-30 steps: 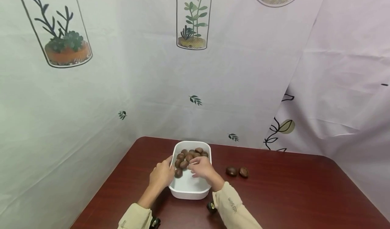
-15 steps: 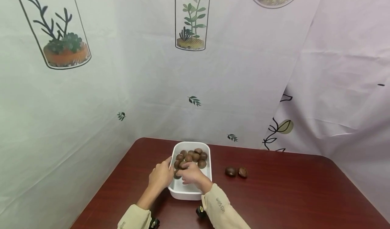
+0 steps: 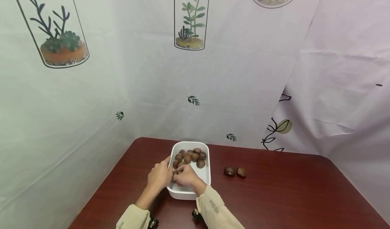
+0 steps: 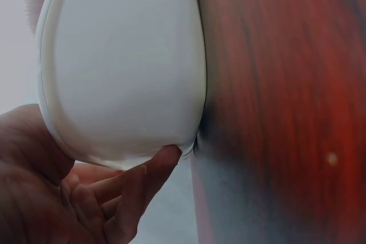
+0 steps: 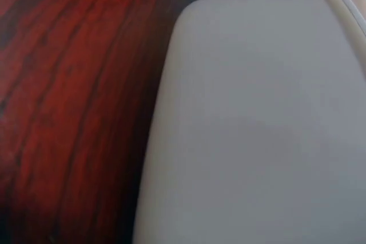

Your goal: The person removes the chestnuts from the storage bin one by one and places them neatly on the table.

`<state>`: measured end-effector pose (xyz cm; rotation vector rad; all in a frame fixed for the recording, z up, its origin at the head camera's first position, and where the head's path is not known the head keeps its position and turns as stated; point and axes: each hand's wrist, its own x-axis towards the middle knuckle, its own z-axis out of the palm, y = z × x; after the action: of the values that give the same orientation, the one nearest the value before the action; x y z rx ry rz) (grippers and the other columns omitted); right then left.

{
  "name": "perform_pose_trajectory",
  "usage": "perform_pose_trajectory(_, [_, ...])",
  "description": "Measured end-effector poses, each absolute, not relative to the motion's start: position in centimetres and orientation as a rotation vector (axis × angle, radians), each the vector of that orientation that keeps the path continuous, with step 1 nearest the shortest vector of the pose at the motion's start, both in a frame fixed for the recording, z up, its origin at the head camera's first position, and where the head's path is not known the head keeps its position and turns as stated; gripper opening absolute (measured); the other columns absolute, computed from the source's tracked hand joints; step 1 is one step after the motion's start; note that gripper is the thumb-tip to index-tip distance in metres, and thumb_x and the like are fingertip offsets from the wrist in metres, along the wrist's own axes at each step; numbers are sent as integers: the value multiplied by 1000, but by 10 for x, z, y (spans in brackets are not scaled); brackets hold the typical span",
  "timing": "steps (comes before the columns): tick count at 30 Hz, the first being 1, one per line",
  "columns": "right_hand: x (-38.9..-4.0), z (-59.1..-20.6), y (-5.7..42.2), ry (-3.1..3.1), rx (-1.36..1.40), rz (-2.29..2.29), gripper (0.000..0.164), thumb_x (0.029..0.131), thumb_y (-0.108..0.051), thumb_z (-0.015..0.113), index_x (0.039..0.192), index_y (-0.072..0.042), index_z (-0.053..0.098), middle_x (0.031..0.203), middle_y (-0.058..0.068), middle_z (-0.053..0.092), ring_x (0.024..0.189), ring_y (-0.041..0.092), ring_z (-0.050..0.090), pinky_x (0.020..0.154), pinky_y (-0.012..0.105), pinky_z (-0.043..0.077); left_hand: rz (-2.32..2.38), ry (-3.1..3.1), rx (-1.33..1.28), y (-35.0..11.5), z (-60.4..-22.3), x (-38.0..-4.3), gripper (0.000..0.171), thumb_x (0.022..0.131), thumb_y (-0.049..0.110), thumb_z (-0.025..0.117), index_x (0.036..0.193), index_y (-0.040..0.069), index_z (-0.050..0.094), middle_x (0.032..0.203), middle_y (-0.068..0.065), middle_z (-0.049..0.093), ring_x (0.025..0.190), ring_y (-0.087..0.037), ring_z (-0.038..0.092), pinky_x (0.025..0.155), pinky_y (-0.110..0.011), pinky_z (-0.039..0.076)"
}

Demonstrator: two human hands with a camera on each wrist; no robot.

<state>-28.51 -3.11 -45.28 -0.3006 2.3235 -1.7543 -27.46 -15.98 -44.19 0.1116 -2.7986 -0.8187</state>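
Note:
A deep white rectangular tub (image 3: 209,169) with rounded corners stands on the table, holding several brown chestnuts (image 3: 194,157) bunched toward its far end. My left hand (image 3: 159,175) grips the tub's left wall; in the left wrist view, fingers (image 4: 151,178) press the outside of the white wall (image 4: 126,55), with the thumb side at the rim. Inside the tub, my right hand (image 3: 187,176) reaches to the left wall, its fingers curled around a chestnut (image 3: 175,175) at the near end of the group. The right wrist view shows mostly the tub's outer wall (image 5: 257,112).
Two more chestnuts, one darker (image 3: 229,171) and one lighter (image 3: 241,172), lie on the reddish-brown wooden table (image 3: 283,195) right of the tub. A white printed cloth (image 3: 158,87) hangs behind the table and along its sides.
My right hand has moved left and nearer inside the tub, leaving a chestnut on the right of the group and closing on one by the left wall. My left hand keeps its grip.

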Motion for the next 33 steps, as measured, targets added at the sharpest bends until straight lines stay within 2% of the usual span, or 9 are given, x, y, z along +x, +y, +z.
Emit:
perform_pose_trajectory(6, [-284, -454, -35, 2326, -311, -1777, 24, 75, 2, 68, 98, 10, 64, 89, 10, 60, 59, 18, 67, 53, 29, 55, -814, -2801, 111, -162, -443, -273, 47, 96, 19, 56, 142, 11, 55, 110, -21, 70, 89, -40, 69, 63, -55, 50])
perform_pose_trajectory(13, [-280, -452, -35, 2368, -325, -1834, 20, 73, 4, 69, 92, 5, 64, 78, 9, 61, 51, 15, 62, 48, 30, 54, -817, -2786, 112, -161, -444, -272, 46, 95, 19, 57, 140, 12, 57, 106, -19, 71, 85, -38, 69, 60, -54, 49])
perform_pose_trajectory(19, [-280, -438, -17, 2322, -352, -1894, 24, 75, 3, 70, 97, 6, 63, 64, 10, 66, 50, 13, 61, 46, 27, 51, -809, -2760, 95, -160, -444, -272, 46, 94, 18, 58, 139, 11, 58, 108, -21, 71, 87, -40, 69, 62, -56, 50])
perform_pose_trajectory(24, [-282, -426, 6, 2393, -336, -1839, 27, 78, -2, 76, 99, 7, 63, 70, 10, 69, 63, 24, 71, 50, 31, 55, -801, -2751, 95, -160, -445, -272, 46, 94, 17, 58, 139, 8, 58, 112, -23, 69, 91, -42, 69, 65, -57, 51])
perform_pose_trajectory(29, [-285, -416, 31, 2466, -311, -1778, 32, 77, -5, 80, 101, 7, 63, 78, 10, 66, 67, 19, 70, 57, 37, 58, -811, -2760, 106, -160, -445, -272, 46, 94, 18, 58, 139, 8, 57, 115, -23, 68, 94, -42, 68, 68, -58, 51])
perform_pose_trajectory(33, [-286, -412, 51, 2449, -281, -1804, 35, 77, -5, 81, 104, 8, 63, 84, 13, 66, 72, 22, 70, 61, 38, 58, -817, -2758, 106, -160, -445, -272, 46, 94, 18, 58, 140, 8, 57, 116, -23, 68, 95, -43, 68, 68, -58, 51])
